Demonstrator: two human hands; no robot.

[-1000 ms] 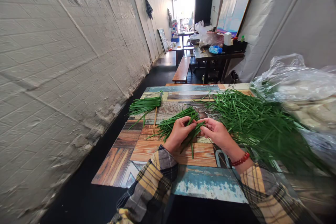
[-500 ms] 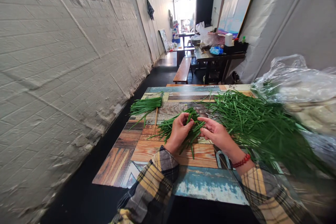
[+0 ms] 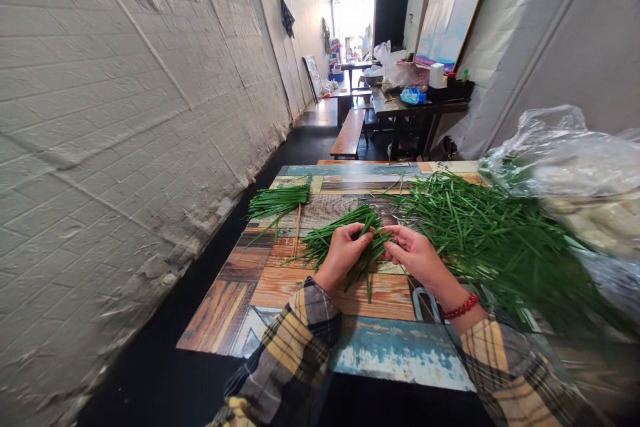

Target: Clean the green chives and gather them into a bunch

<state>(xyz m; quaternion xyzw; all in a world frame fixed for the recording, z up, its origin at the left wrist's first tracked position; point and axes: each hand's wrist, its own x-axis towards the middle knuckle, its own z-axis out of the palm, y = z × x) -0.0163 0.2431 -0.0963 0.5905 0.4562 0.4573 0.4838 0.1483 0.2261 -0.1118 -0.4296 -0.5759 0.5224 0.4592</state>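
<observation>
My left hand (image 3: 345,250) is closed around some green blades at the top of a small bunch of garlic chives (image 3: 325,235), which rests on the table. Close by on the right, my right hand (image 3: 413,253) has its thumb and forefinger pinched at the blade ends beside the left thumb. A thin pale strand runs down below the right hand; whether the fingers hold it cannot be made out. Farther left lies a neat bundle of garlic chives (image 3: 280,200) next to thin brown sticks or strands (image 3: 297,230). A large loose pile of garlic chives (image 3: 480,227) spreads to the right.
The patchwork wood-pattern table (image 3: 300,287) fills the foreground. Clear plastic bags (image 3: 560,153) with pale contents stand at its right edge. A white brick wall (image 3: 125,147) runs along the left. Beyond are a wooden bench (image 3: 349,133) and another table (image 3: 395,105) with bags and containers.
My right hand's forefinger and thumb have closed in on the blade ends near my left hand. The left hand has dipped slightly and its fingers have curled.
</observation>
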